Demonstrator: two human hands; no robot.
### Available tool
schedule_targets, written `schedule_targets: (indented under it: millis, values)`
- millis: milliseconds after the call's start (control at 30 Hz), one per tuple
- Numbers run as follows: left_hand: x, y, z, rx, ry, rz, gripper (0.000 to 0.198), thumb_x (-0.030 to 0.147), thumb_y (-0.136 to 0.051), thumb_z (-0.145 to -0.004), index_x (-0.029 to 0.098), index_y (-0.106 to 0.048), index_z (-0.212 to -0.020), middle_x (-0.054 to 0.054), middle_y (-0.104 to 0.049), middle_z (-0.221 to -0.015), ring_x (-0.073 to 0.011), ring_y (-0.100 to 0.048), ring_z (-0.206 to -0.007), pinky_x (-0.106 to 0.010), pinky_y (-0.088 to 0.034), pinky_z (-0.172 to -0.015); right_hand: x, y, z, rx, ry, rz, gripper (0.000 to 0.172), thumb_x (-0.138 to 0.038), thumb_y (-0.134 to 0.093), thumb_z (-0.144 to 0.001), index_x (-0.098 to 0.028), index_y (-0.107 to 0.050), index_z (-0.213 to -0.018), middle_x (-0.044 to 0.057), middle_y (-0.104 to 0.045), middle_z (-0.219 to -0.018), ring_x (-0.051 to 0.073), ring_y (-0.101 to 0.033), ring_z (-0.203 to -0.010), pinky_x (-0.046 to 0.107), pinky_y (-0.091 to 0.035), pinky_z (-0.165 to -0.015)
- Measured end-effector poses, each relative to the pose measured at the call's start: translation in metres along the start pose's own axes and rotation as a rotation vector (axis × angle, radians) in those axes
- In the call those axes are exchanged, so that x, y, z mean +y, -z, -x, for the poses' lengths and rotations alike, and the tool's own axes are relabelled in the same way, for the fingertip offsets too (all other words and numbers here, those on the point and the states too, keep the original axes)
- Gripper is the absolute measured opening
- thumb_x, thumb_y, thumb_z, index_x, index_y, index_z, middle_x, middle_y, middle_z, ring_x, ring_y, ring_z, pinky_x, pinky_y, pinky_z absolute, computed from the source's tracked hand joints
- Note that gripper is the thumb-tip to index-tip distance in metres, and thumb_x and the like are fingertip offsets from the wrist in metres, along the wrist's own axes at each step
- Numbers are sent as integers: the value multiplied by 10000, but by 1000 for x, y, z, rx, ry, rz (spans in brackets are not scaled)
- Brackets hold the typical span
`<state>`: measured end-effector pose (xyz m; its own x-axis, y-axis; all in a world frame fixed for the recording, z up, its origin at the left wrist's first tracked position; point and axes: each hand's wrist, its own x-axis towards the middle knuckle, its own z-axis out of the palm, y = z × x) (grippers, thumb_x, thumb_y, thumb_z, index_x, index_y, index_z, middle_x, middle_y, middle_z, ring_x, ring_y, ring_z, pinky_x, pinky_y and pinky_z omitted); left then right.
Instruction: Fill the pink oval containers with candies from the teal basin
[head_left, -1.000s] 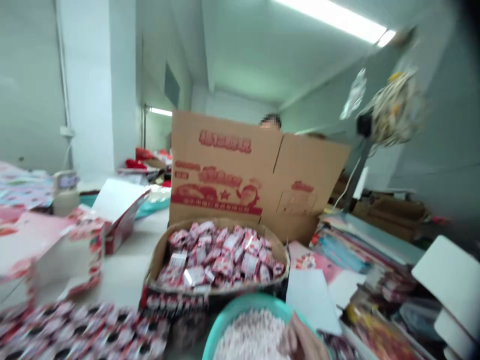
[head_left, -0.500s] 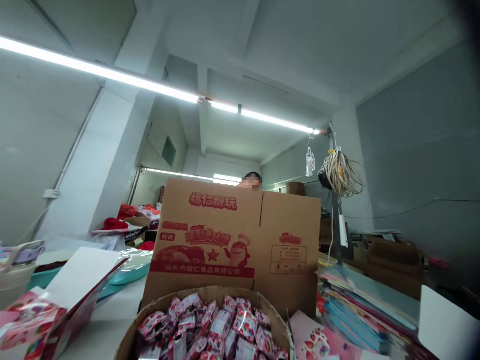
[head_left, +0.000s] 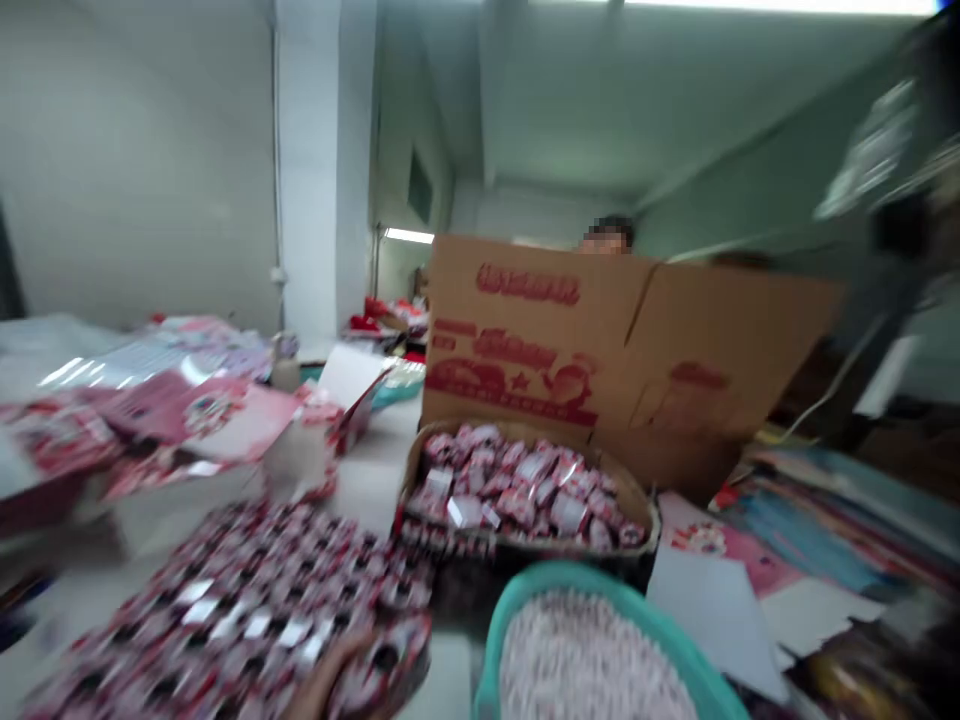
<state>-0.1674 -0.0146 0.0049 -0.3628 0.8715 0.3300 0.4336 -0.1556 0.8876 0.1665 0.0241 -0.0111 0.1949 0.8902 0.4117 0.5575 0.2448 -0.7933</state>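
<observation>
Blurred by motion, my left hand (head_left: 337, 672) shows at the bottom edge, its fingers round a small red-and-pink wrapped candy packet (head_left: 384, 655). That packet sits at the near right corner of a broad block of similar packets (head_left: 262, 590), set in close rows with dark round spots on them. To the right of the hand is a teal basin (head_left: 501, 610) filled with small whitish pieces (head_left: 592, 660). Behind the basin, a low cardboard container (head_left: 645, 545) holds a heap of loose candy packets (head_left: 517, 480). My right hand is outside the picture.
A big printed carton (head_left: 517, 340) stands upright behind the container, with a person's head (head_left: 611, 235) above it. Pink printed boxes (head_left: 247, 420) crowd the left. Stacked coloured sheets (head_left: 840, 520) and a white card (head_left: 712, 610) lie at right.
The view has tipped down and turned left, so the carton sits further right and lower lights have left the picture. The packet rows, teal basin and my left hand have come into sight.
</observation>
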Motion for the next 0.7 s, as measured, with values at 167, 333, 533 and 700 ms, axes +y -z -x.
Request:
schedule_targets:
  millis: [167, 333, 533, 700]
  values:
    - [-12, 16, 26, -139, 64, -144, 356, 424, -692, -746, 232, -657, -1043, -34, -695, -1086, -240, -626, -1029, -368, -494, -916, 30, 13, 81, -189, -323, 231, 404, -637, -556, -712, -261, -698, -674, 34, -714, -808, 282, -654, -815, 317, -472, -644]
    - [-17, -2, 23, -235, 128, -133, 367, 389, -722, -721, 218, -651, -1038, -35, -707, -1029, -211, -657, -931, -313, -513, -828, 30, 15, 77, -202, -437, 288, 422, -643, -519, -758, -263, -703, -767, 31, -715, -927, 296, -612, -976, 337, -420, -759]
    - [-33, -16, 26, -330, 98, -167, 341, 281, -711, -728, 229, -626, -1054, -6, -700, -1033, -187, -654, -930, -291, -500, -840, 21, 12, 77, -165, -495, 282, 392, -622, -549, -748, -259, -697, -757, 29, -711, -914, 297, -599, -997, 345, -396, -795]
    - [-44, -28, 23, -384, 92, -190, 321, 293, -700, -744, 220, -613, -1045, -18, -690, -1048, -203, -642, -972, -311, -491, -851, 18, 12, 76, -153, -498, 290, 378, -598, -549, -766, -251, -695, -738, 28, -712, -890, 289, -602, -989, 330, -400, -778]
